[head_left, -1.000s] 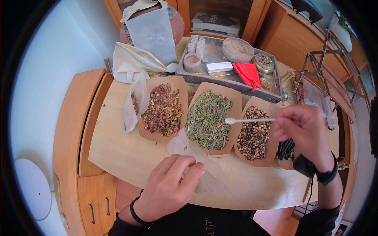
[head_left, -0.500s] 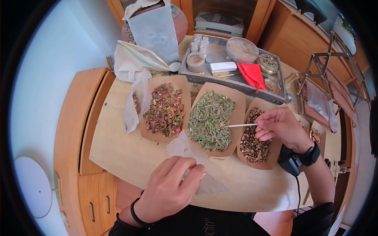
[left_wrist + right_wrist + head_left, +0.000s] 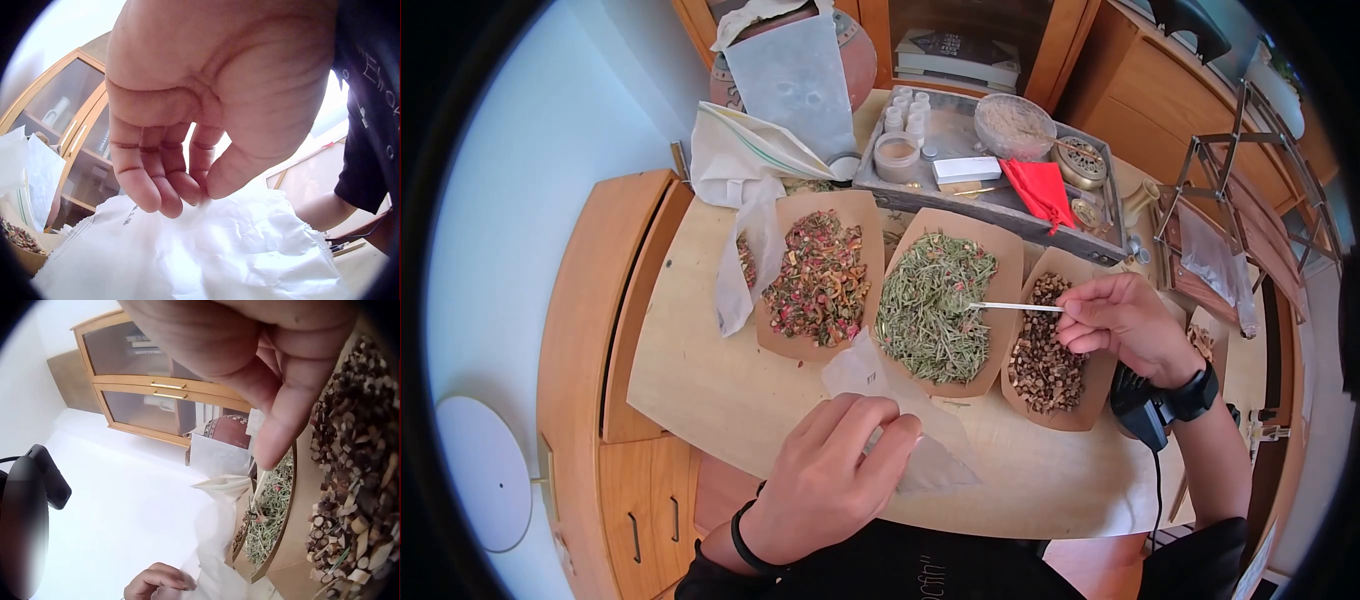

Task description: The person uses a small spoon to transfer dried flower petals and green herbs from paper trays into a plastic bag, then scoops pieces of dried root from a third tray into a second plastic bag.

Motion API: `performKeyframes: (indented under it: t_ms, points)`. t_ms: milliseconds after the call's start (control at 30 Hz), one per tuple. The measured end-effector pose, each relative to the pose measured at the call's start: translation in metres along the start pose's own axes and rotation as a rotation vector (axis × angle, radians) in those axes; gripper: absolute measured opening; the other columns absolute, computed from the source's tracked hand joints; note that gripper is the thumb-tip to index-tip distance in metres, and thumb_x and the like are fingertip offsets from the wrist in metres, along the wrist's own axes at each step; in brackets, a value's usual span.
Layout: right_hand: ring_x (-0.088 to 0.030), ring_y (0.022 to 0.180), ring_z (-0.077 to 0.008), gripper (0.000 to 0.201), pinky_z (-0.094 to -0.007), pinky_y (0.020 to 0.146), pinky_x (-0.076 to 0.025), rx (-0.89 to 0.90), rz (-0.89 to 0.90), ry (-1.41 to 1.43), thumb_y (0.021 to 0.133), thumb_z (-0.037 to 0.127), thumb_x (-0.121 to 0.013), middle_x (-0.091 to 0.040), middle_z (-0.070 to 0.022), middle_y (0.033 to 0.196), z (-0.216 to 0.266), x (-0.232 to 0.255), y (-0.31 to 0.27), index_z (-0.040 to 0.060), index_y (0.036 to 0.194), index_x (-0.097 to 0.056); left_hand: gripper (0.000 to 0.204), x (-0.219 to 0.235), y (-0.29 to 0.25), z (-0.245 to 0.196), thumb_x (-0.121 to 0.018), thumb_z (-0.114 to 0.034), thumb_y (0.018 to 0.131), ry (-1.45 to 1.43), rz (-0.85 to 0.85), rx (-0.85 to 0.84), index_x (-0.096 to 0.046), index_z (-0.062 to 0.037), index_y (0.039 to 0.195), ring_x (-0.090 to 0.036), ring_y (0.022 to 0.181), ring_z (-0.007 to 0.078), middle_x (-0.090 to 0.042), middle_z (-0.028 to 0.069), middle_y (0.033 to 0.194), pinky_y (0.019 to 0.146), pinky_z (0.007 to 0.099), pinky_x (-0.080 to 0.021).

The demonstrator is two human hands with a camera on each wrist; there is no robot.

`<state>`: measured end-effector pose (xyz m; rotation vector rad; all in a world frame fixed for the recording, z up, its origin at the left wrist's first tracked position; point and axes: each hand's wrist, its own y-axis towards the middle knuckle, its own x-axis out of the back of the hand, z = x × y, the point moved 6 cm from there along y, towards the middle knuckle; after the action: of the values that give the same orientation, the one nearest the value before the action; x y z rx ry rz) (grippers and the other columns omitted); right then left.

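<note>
My left hand (image 3: 840,480) pinches the top edge of a thin translucent white bag (image 3: 880,375) between thumb and fingertips; the bag spreads wide below it in the left wrist view (image 3: 181,256). My right hand (image 3: 1125,325) pinches the handle of a slim white spoon (image 3: 1025,307) by its end. The spoon points left, its tip overlapping the dried green needle-like herb (image 3: 940,320) in the middle paper tray (image 3: 1000,260). Beneath the right hand lies a tray of chopped brown woody pieces (image 3: 1040,375), filling the right side of the right wrist view (image 3: 356,481).
A paper tray of dried reddish petals and peel (image 3: 815,285) stands left, beside a filled pouch (image 3: 750,260). Behind is a grey wooden tray (image 3: 990,215) with small white bottles, a powder bowl (image 3: 1015,125) and a red pouch (image 3: 1037,190). A metal-framed rack (image 3: 1225,190) stands right.
My right hand has moved left and brought the spoon's tip to the green herb, then shifted slightly up and right. My left hand keeps its hold on the bag.
</note>
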<state>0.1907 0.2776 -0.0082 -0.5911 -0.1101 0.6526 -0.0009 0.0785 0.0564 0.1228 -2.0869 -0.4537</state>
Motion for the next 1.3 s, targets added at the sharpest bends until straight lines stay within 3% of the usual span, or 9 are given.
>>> performKeyframes:
  t_ms: [467, 567, 667, 900, 1067, 1233, 1300]
  points:
    - [-0.07, 0.072, -0.0202, 0.012, -0.0286, 0.063, -0.06, -0.036, 0.061, -0.193, 0.089, 0.001, -0.061, -0.068, -0.0138, 0.082, 0.035, -0.046, -0.062, -0.0086, 0.097, -0.064, 0.017, -0.001, 0.001, 0.0, -0.07, 0.002, 0.073, 0.008, -0.003, -0.016, -0.062, 0.0, 0.088, -0.057, 0.069, 0.0271, -0.053, 0.0104, 0.083, 0.058, 0.0361, -0.047]
    - [-0.069, 0.074, -0.0169, 0.01, -0.0268, 0.065, -0.059, -0.01, 0.071, -0.266, 0.09, -0.002, -0.058, -0.067, -0.0107, 0.081, 0.032, -0.06, -0.074, -0.0074, 0.096, -0.065, 0.03, -0.002, -0.002, -0.001, -0.062, 0.002, 0.065, 0.037, 0.017, -0.07, -0.059, 0.0007, 0.095, -0.057, 0.075, 0.0227, -0.052, 0.0093, 0.088, 0.062, 0.0328, -0.048]
    - [-0.067, 0.071, -0.0121, 0.01, -0.0232, 0.065, -0.057, 0.257, -0.033, -0.427, 0.091, -0.003, -0.056, -0.066, -0.008, 0.08, 0.044, -0.066, -0.088, -0.0069, 0.093, -0.065, 0.029, -0.001, -0.002, -0.002, -0.062, 0.002, 0.065, 0.034, 0.027, -0.068, -0.059, 0.0004, 0.094, -0.056, 0.074, 0.0227, -0.052, 0.0093, 0.088, 0.062, 0.0328, -0.048]
    - [-0.066, 0.068, -0.012, 0.011, -0.0224, 0.06, -0.054, 0.422, -0.233, -0.521, 0.091, -0.004, -0.054, -0.064, -0.0073, 0.076, 0.057, -0.028, -0.063, -0.0087, 0.094, -0.063, 0.017, 0.003, -0.003, -0.003, -0.071, 0.001, 0.071, 0.0, -0.005, -0.014, -0.062, -0.0007, 0.086, -0.057, 0.069, 0.0274, -0.054, 0.0109, 0.082, 0.059, 0.0359, -0.048]
    - [-0.067, 0.067, -0.0141, 0.011, -0.0237, 0.06, -0.055, 0.346, -0.226, -0.607, 0.09, -0.002, -0.055, -0.065, -0.009, 0.076, 0.042, -0.019, -0.033, -0.0098, 0.094, -0.063, 0.024, 0.002, -0.004, 0.001, -0.066, 0.001, 0.068, 0.024, -0.015, -0.054, -0.059, -0.0007, 0.091, -0.056, 0.07, 0.0228, -0.052, 0.0085, 0.084, 0.059, 0.0326, -0.047]
    - [-0.069, 0.072, -0.0193, 0.014, -0.0273, 0.065, -0.06, 0.072, -0.019, -0.268, 0.09, 0.0, -0.059, -0.067, -0.0142, 0.081, 0.012, -0.023, -0.005, -0.0111, 0.098, -0.062, 0.025, 0.001, -0.003, 0.001, -0.066, 0.001, 0.067, 0.025, -0.02, -0.063, -0.059, -0.0003, 0.091, -0.056, 0.07, 0.0229, -0.052, 0.0086, 0.085, 0.059, 0.0326, -0.047]
    - [-0.07, 0.073, -0.0199, 0.016, -0.0278, 0.067, -0.06, 0.043, -0.011, -0.206, 0.09, 0.001, -0.059, -0.067, -0.0152, 0.082, 0.003, -0.019, 0.003, -0.011, 0.1, -0.062, 0.02, 0.003, -0.002, 0.0, -0.068, 0.001, 0.07, 0.013, -0.019, -0.032, -0.061, -0.0006, 0.089, -0.057, 0.069, 0.025, -0.053, 0.0095, 0.084, 0.059, 0.0343, -0.047]
